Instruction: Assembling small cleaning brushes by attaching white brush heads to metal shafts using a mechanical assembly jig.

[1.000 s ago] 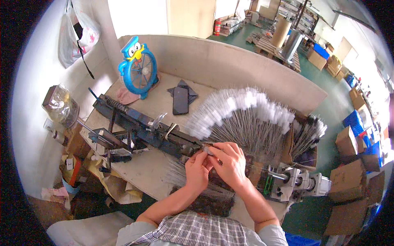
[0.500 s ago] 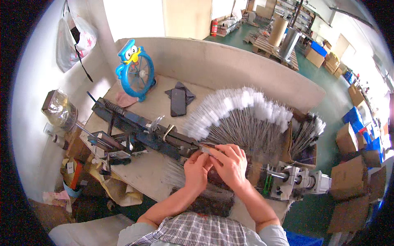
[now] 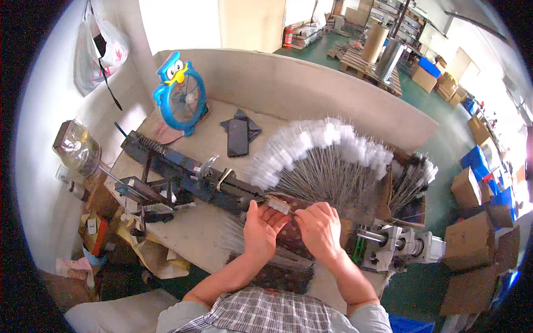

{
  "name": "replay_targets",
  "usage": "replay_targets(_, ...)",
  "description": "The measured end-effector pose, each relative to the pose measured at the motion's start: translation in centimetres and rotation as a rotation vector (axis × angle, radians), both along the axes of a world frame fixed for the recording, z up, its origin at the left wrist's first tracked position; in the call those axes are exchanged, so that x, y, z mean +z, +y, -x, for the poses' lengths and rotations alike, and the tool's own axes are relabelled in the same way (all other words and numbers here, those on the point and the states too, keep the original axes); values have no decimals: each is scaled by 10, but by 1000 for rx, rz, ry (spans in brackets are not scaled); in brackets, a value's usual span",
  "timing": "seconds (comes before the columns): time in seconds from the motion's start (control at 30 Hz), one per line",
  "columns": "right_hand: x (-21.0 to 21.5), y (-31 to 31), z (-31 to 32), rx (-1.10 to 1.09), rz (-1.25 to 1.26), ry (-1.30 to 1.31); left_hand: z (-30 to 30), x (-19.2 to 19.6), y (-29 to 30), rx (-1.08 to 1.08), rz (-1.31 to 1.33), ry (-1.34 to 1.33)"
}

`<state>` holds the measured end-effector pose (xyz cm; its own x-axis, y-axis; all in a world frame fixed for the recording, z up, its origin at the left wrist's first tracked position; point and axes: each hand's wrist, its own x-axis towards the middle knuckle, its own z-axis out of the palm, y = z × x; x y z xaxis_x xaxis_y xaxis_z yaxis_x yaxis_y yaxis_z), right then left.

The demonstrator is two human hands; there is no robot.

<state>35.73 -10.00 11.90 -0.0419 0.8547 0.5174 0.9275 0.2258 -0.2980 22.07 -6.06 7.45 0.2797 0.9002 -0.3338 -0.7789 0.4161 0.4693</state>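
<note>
My left hand [image 3: 261,232] is at the end of a long dark metal machine [image 3: 191,173], thumb raised and apart from the loosely bent fingers. Beside its fingertips is a small pale rectangular block [image 3: 278,206]; I cannot tell whether they touch it. To the right, my right hand [image 3: 321,230] has its fingers pinched together close to the block. Whatever is in that pinch is too small to make out. Just beyond both hands, a wide fan of brushes [image 3: 327,150] with thin wire stems and white tips lies on the table.
A cardboard box [image 3: 408,213] of more brushes stands right of the fan, near a metal motor unit [image 3: 411,244]. Farther back are a phone [image 3: 238,137] on a dark cloth and a blue duck-shaped fan [image 3: 182,97]. A low partition [image 3: 288,77] borders the table.
My hands were together at the small block and have drawn apart. The left thumb has lifted away from its fingers, and my right hand has shifted slightly right, still pinched.
</note>
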Motion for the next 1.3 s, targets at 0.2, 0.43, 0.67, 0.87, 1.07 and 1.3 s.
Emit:
replay_targets(0.2,3,-7,-4,-5,35,62,-2,7,-1,-85,0,78)
replay_targets(0.43,19,-27,-22,39,1,313,9,6,-10,-222,-88,262)
replay_targets(0.67,-43,-84,-42,-61,430,273,119,-38,-1,120,-58,686)
replay_targets(0.87,-65,-97,-38,-56,737,293,355,-110,24,326,-15,471)
replay_targets(1.07,-40,-91,-52,-88,762,211,390,-81,46,690,208,731)
replay_targets(1.3,-36,-99,-64,-69,711,315,311,-119,27,561,35,440)
